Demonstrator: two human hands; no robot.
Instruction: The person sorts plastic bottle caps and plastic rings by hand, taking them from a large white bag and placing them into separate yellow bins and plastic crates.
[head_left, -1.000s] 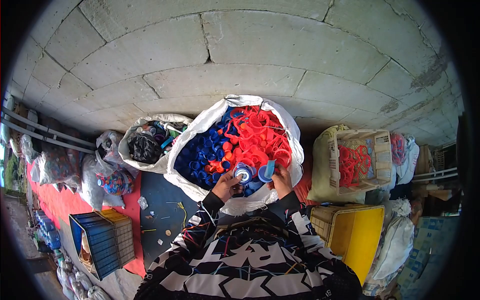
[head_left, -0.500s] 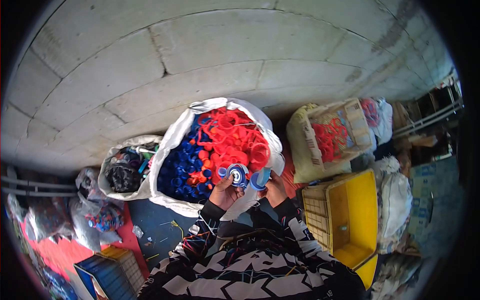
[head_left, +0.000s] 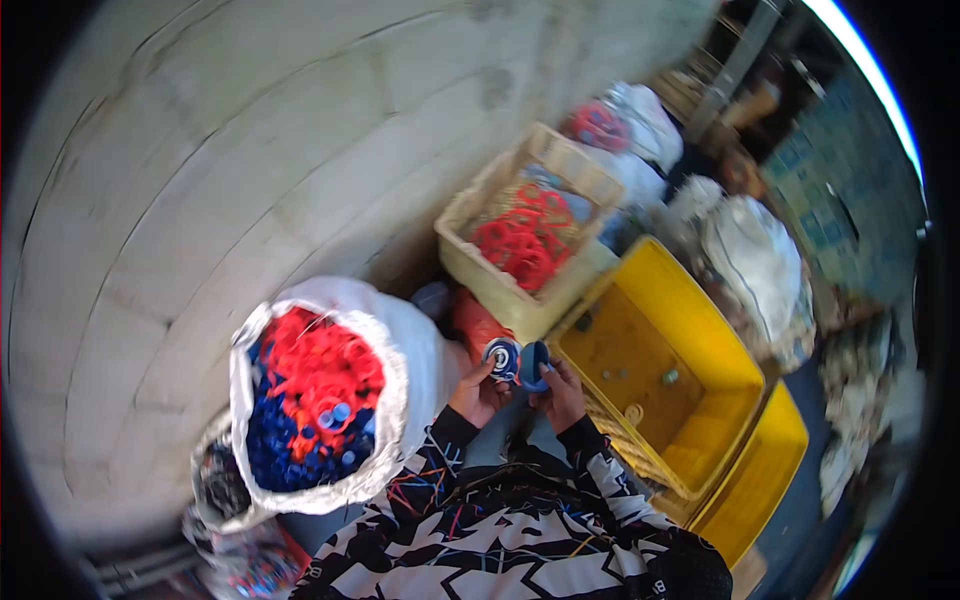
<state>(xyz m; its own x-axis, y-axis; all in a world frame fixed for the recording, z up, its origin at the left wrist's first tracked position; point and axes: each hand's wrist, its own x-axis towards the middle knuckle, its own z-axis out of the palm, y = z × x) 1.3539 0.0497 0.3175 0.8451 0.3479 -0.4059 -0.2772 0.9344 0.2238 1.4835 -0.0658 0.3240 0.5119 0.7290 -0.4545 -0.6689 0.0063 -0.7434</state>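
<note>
My left hand (head_left: 480, 397) is closed on a round blue lid (head_left: 501, 355) with a white circular mark on its face. Close beside it, my right hand (head_left: 562, 395) grips a blue cup-shaped cap (head_left: 533, 365) by its right side. The two pieces are side by side and seem to touch. Left of my hands stands a large white sack (head_left: 405, 440), holding red plastic rings (head_left: 325, 355) and dark blue caps (head_left: 290, 455). A few light blue caps (head_left: 338, 413) lie on top of that pile.
Right of my hands is a yellow crate (head_left: 725, 350) with a few small pieces inside. A cream crate (head_left: 455, 240) with red rings sits beyond my hands, on a pale sack. Stuffed white bags (head_left: 755, 260) stand at the right, and a block wall (head_left: 250, 180) rises at the left.
My view has swung to the right, so the white sack now appears farther left and the yellow crate nearer. Both hands have moved away from above the sack, still holding the blue pieces.
</note>
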